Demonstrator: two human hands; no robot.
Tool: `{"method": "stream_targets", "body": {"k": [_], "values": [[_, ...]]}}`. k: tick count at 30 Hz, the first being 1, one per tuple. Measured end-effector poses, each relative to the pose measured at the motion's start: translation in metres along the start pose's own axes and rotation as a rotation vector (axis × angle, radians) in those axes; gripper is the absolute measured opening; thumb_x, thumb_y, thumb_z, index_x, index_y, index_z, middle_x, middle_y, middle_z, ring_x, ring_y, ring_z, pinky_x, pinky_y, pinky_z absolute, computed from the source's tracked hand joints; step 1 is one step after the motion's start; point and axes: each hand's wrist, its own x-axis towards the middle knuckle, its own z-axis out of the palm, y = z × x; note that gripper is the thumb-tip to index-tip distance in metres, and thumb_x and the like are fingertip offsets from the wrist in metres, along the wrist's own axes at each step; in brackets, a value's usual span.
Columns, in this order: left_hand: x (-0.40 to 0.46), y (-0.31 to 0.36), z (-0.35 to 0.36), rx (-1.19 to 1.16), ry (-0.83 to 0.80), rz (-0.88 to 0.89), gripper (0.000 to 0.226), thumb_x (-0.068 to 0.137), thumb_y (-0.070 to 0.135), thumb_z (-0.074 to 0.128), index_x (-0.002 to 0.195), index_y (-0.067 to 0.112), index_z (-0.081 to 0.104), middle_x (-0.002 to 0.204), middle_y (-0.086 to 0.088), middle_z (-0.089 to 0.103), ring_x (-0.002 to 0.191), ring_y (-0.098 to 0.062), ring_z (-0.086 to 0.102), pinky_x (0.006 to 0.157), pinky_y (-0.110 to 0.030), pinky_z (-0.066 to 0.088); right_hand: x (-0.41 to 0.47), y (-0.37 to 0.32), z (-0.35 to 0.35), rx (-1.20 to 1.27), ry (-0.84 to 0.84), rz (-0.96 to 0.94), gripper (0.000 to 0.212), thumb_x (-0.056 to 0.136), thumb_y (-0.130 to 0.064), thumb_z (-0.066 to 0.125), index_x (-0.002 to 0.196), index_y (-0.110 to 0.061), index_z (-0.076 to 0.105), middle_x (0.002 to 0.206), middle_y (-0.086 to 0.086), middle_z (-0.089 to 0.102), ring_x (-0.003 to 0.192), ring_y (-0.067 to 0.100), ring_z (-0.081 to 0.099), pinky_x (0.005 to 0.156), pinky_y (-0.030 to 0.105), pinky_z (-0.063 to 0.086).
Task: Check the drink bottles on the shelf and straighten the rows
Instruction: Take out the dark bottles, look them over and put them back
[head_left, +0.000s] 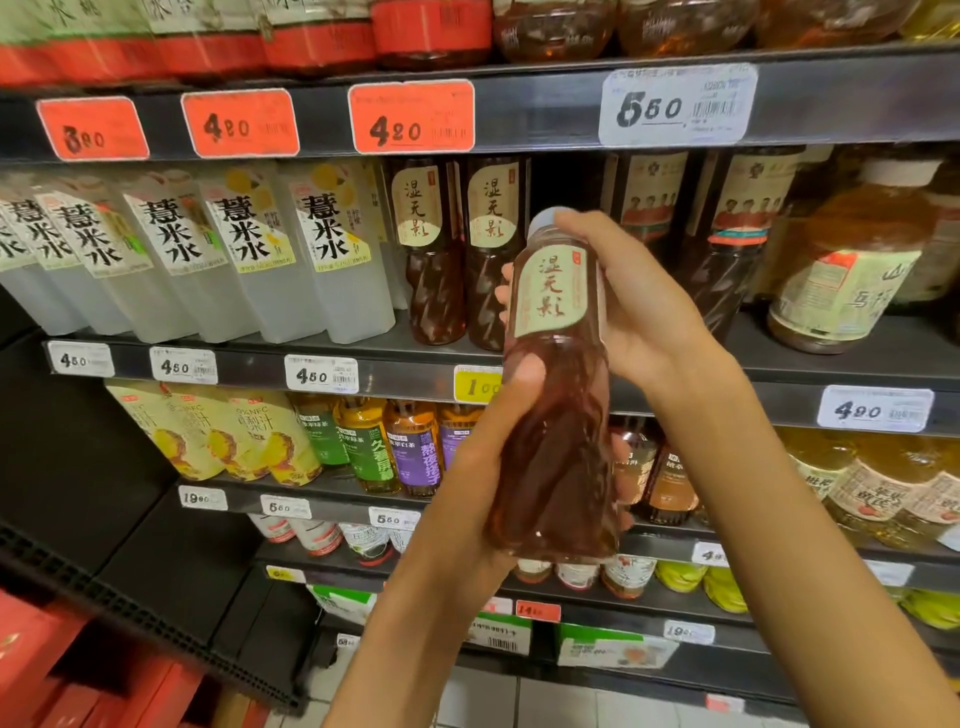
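Note:
I hold a dark red drink bottle with a beige label and a pale cap in front of the shelves, tilted slightly. My left hand grips its lower body from the left, thumb across the front. My right hand wraps round its upper part and neck from the right. Two matching bottles stand on the second shelf just behind, with a dark gap to their right.
White square bottles lean in a row at the left of that shelf. Dark bottles and a round amber jug stand at the right. Lower shelves carry juice and tea bottles. Red boxes lie at the bottom left.

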Motion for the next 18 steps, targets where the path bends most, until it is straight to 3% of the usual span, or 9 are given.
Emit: {"method": "stream_targets", "body": {"k": [3, 8, 14, 18], "values": [[-0.003, 0.003, 0.001, -0.101, -0.06, 0.013, 0.054, 0.086, 0.053, 0.053, 0.104, 0.006, 0.072, 0.089, -0.015, 0.07, 0.076, -0.026, 0.071, 0.071, -0.038, 0.058, 0.004, 0.006, -0.003, 0.0, 0.03, 0.032, 0.022, 0.093, -0.031, 0.058, 0.105, -0.012, 0.061, 0.106, 0.018, 0.062, 0.097, 0.03, 0.063, 0.087, 0.042, 0.056], [-0.002, 0.01, 0.009, -0.205, -0.128, 0.003, 0.061, 0.08, 0.047, 0.058, 0.113, -0.003, 0.066, 0.091, -0.019, 0.071, 0.081, -0.028, 0.072, 0.082, -0.043, 0.058, 0.01, 0.015, -0.008, 0.012, 0.05, 0.12, 0.022, 0.097, -0.032, 0.052, 0.107, -0.013, 0.055, 0.109, 0.019, 0.053, 0.104, 0.03, 0.055, 0.107, 0.049, 0.041], [0.0, 0.009, 0.012, -0.238, -0.13, -0.023, 0.063, 0.081, 0.045, 0.058, 0.124, -0.001, 0.053, 0.091, -0.018, 0.07, 0.08, -0.027, 0.071, 0.081, -0.042, 0.059, 0.012, 0.019, -0.011, 0.032, 0.07, 0.159, 0.022, 0.096, -0.032, 0.053, 0.108, -0.013, 0.056, 0.109, 0.018, 0.057, 0.105, 0.03, 0.057, 0.108, 0.049, 0.04], [0.001, 0.006, 0.007, -0.232, -0.119, -0.015, 0.06, 0.079, 0.044, 0.059, 0.119, 0.0, 0.061, 0.091, -0.017, 0.071, 0.08, -0.027, 0.072, 0.081, -0.042, 0.059, 0.012, 0.02, -0.012, 0.013, 0.072, 0.168, 0.023, 0.096, -0.033, 0.054, 0.106, -0.013, 0.057, 0.109, 0.016, 0.058, 0.102, 0.028, 0.057, 0.106, 0.045, 0.043]]}}
